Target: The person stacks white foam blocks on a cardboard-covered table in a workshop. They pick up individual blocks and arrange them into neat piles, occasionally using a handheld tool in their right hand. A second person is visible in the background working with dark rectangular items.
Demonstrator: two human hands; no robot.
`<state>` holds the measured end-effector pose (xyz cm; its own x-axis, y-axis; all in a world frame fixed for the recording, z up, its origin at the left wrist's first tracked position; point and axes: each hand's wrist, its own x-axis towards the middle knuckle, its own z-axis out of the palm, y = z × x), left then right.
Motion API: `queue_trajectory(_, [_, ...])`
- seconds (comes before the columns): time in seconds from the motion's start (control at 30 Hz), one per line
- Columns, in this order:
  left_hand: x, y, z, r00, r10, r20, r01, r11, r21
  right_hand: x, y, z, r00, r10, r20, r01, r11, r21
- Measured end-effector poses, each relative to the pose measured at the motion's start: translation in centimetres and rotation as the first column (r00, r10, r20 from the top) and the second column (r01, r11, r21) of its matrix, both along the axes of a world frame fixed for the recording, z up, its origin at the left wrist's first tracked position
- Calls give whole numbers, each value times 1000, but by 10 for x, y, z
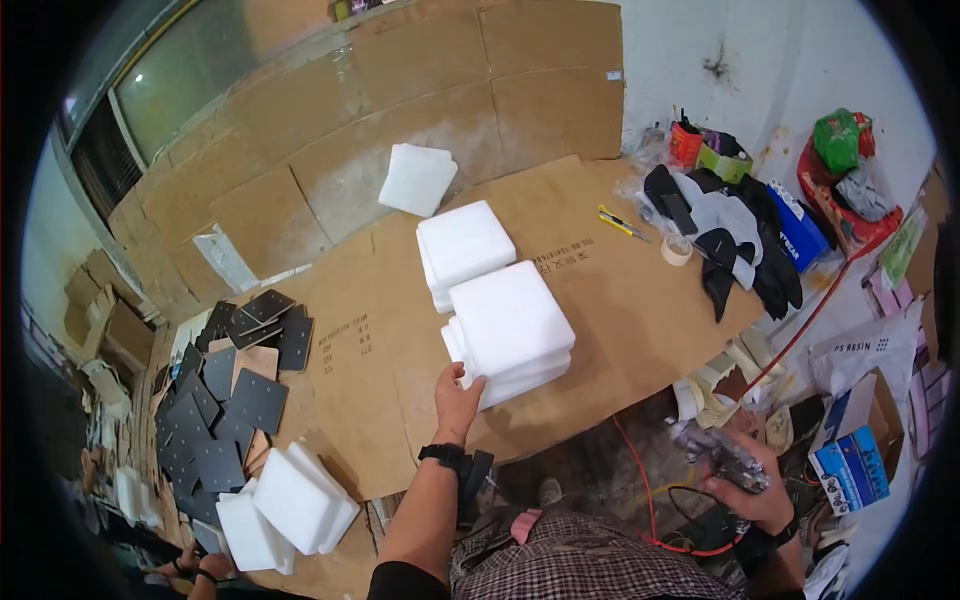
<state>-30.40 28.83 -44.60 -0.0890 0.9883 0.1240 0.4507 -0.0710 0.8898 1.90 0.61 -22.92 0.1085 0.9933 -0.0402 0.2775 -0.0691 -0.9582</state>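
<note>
Cardboard (610, 300): foam stack (512, 315) at centre, near edge. Left hand (458, 408) touching stack's near-left corner; cannot tell if gripped. Right hand (760, 492), near right, closed round blurred metal tool (715, 450). Judgement: steady stack lightly, fingers low, clear of tool; foam may dent.

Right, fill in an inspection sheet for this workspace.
Surface: brown cardboard sheet, printed in places.
Job's things: nearer white stack and farther white stack of foam-like slabs, mid-sheet.
Clutter: dark plates heaped at left; yellow cutter and tape roll toward the right.
Hands: left hand touches the nearer white stack; right hand grips a metal tool, blurred.
Cables: red hose low at right.
Surroundings: upright cardboard panels behind; white wall; another person's hands, lower left.
</note>
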Motion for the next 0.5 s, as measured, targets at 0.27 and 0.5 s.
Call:
queue_trajectory(0.27, [12, 14, -23, 997, 73, -35, -76, 993, -92, -2, 29, 3, 987, -47, -151, 61, 995, 85])
queue_trajectory(0.5, [20, 39, -31, 997, 72, 7, -71, 995, -64, 14, 44, 5, 985, 1, -171, 9, 998, 59])
